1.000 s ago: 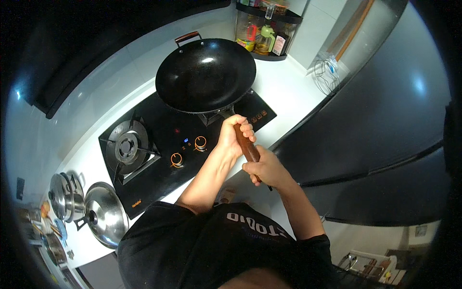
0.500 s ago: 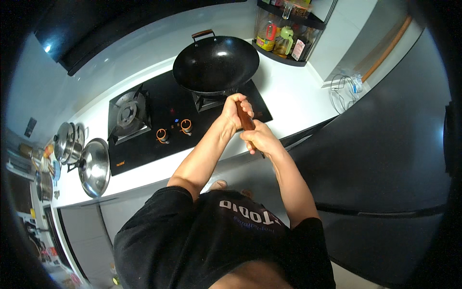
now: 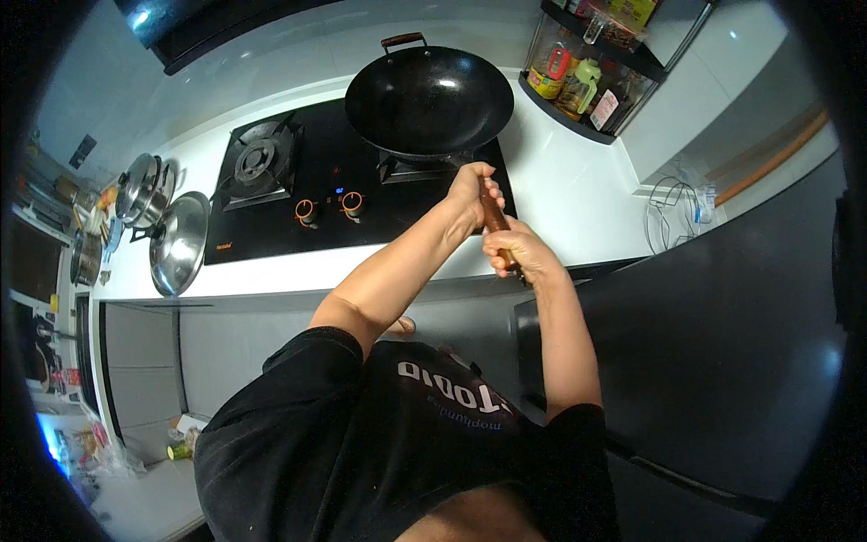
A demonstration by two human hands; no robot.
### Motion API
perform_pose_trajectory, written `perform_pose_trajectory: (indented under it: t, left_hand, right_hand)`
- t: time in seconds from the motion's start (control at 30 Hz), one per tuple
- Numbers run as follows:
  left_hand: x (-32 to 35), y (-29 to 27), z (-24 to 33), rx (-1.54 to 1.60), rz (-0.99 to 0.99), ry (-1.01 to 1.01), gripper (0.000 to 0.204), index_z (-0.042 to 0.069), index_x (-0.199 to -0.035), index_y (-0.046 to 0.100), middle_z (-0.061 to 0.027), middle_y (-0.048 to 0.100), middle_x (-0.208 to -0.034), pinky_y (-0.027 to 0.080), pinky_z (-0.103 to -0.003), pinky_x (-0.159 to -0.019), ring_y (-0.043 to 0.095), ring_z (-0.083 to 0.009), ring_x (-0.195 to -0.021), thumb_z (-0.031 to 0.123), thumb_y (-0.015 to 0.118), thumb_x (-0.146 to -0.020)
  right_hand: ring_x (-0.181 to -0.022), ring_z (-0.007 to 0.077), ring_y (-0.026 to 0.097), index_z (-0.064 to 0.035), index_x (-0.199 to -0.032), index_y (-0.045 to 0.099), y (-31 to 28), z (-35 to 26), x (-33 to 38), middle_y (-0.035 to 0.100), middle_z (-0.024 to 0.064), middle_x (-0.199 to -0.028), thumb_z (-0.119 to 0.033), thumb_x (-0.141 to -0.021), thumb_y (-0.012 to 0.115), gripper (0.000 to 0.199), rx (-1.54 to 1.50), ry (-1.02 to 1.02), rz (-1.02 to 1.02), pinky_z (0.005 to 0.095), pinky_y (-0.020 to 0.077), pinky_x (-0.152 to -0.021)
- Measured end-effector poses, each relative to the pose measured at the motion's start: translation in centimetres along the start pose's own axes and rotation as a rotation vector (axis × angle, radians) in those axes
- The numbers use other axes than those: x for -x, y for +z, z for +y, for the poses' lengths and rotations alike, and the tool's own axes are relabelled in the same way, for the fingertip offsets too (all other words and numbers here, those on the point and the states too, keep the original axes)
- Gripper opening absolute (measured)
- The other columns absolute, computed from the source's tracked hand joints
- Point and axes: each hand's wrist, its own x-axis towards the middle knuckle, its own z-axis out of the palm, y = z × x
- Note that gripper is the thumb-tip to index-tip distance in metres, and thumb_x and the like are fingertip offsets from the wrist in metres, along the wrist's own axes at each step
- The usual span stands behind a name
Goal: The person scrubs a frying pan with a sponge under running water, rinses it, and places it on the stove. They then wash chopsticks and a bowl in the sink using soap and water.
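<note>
A black wok (image 3: 429, 104) with a small wooden loop handle (image 3: 403, 41) on its far rim is over the right burner (image 3: 411, 170) of a black gas hob (image 3: 298, 237). Its inside looks bare and shiny. Both my hands are wrapped round its long brown wooden handle (image 3: 493, 215), which points back toward me. My left hand (image 3: 471, 192) grips it close to the wok, while my right hand (image 3: 524, 250) holds it near the end. Whether the wok rests on the burner's supports or is slightly raised, I cannot tell.
The left burner (image 3: 256, 159) has no pan on it. Further left stand a steel lid (image 3: 181, 244) and a lidded steel pot (image 3: 140, 194). A corner rack (image 3: 578, 113) holds several bottles. A wire rack (image 3: 670, 217) lies beside the dark fridge (image 3: 713, 334).
The whole view has shifted and turned slightly, so hob and counter appear higher. Both hands keep their grip on the wok's handle.
</note>
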Motion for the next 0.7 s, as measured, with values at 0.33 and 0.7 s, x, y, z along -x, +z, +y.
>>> perform_pose_trajectory:
  t: [0.33, 0.7]
  left_hand:
    - [-1.9, 2.7, -0.5, 0.043, 0.089, 0.02, 0.03, 0.015, -0.05, 0.033, -0.0011, 0.037, -0.044, 0.039, -0.029, -0.043, 0.038, -0.0145, -0.04, 0.017, 0.047, -0.076]
    - [-4.8, 0.9, -1.2, -0.154, -0.045, -0.019, 0.029, 0.001, -0.071, 0.047, -0.0076, 0.046, -0.058, 0.043, -0.038, -0.044, 0.048, -0.0234, -0.049, 0.029, 0.049, -0.078]
  right_hand:
    - [-0.04, 0.0057, 0.043, -0.0066, -0.081, 0.042, -3.6, -2.4, 0.0, 0.047, 0.0005, -0.057, -0.011, -0.072, 0.054, 0.016, -0.059, 0.049, -0.116, 0.0196, 0.0351, -0.034]
    - [-0.039, 0.0061, 0.041, -0.0006, -0.097, 0.042, -6.6, -1.3, -0.9, 0.044, 0.0002, -0.058, -0.016, -0.077, 0.052, 0.027, -0.103, 0.072, -0.186, 0.019, 0.0342, -0.032]
